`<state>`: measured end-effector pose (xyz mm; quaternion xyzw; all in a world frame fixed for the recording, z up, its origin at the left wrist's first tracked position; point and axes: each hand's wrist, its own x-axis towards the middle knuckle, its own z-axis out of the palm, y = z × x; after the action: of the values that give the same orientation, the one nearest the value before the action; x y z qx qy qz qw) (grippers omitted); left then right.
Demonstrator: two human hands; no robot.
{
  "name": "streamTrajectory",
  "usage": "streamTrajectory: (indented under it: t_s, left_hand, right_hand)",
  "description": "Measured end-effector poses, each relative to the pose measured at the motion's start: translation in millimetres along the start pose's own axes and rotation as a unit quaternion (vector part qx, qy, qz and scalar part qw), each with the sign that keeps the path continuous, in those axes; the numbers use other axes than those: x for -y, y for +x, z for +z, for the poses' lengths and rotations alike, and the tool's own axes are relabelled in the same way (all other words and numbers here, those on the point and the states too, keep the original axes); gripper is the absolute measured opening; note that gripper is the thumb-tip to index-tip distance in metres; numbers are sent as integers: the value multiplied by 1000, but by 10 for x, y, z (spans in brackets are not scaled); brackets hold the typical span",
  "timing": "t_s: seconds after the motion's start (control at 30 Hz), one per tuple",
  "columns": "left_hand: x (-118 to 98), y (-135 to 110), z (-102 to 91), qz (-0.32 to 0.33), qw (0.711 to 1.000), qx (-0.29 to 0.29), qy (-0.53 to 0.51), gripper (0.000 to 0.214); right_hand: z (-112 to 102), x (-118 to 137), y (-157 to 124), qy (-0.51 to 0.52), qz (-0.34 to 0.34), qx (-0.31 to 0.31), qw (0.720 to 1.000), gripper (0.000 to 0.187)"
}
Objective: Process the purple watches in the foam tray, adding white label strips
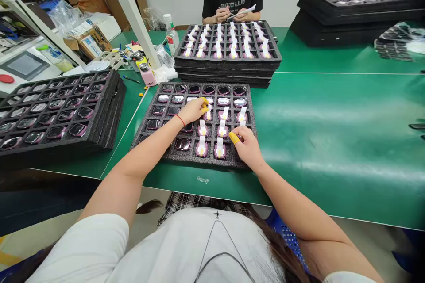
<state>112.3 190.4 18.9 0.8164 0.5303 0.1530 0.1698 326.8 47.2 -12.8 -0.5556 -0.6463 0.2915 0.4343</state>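
Your left hand curls over a pink device, your right hand just beside another device; you can't tell either grip. Both devices sit in a foam tray on the green table

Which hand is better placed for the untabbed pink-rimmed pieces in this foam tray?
Left, probably: the left hand sits beside the untabbed square pink-rimmed pieces of the black foam tray; the right hand sits among white-tabbed ones.
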Motion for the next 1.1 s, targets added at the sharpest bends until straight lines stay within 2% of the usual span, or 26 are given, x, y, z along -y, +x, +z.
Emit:
streamTrajectory:
  t_s: [0.1,0.27,0.4,0.5,0.57,0.63,0.7,0.8,0.83,0.9,0.93,1.0,1.1]
  left_hand:
    - [-6,100,-28,-1,997,-8,71,26]
    - [-61,419,10,-14,991,57,122,32]
    - [-131,620,-80,-32,992,84,89,30]
    - [-178,566,-235,-37,997,68,17,18]
    - [-238,358,-292,-32,997,50,-57,18]
    - [-340,5,-266,-23,988,50,-146,28]
    - [-466,-442,-168,-10,969,81,-233,38]
    - [-630,-1082,32,-2,931,141,-337,33]
    - [-668,-1245,97,-17,909,146,-390,32]
    - [-716,-1468,215,-58,891,133,-430,32]
    - [-728,-1533,265,-78,892,124,-427,32]
    - [-731,-1596,344,-91,916,106,-376,32]
    - [-696,-1616,415,-36,966,21,-254,29]
  right_hand:
    - [-8,13,-7,3,-3,9,1000,15]
    - [6,32,-27,11,-2,22,1000,16]
    - [7,34,-21,13,8,29,999,15]
    - [-36,54,-5,16,22,21,999,16]
    - [-77,86,0,25,31,17,999,17]
    - [-103,130,-8,43,39,24,998,19]
    - [-95,174,-35,69,45,49,995,25]
    - [-23,223,-101,103,58,107,987,31]
    - [6,233,-126,109,63,124,984,32]
    - [54,244,-169,111,75,147,980,32]
    - [68,245,-186,107,81,153,979,30]
    - [75,244,-210,89,82,161,979,24]
    - [58,245,-234,42,16,141,989,10]
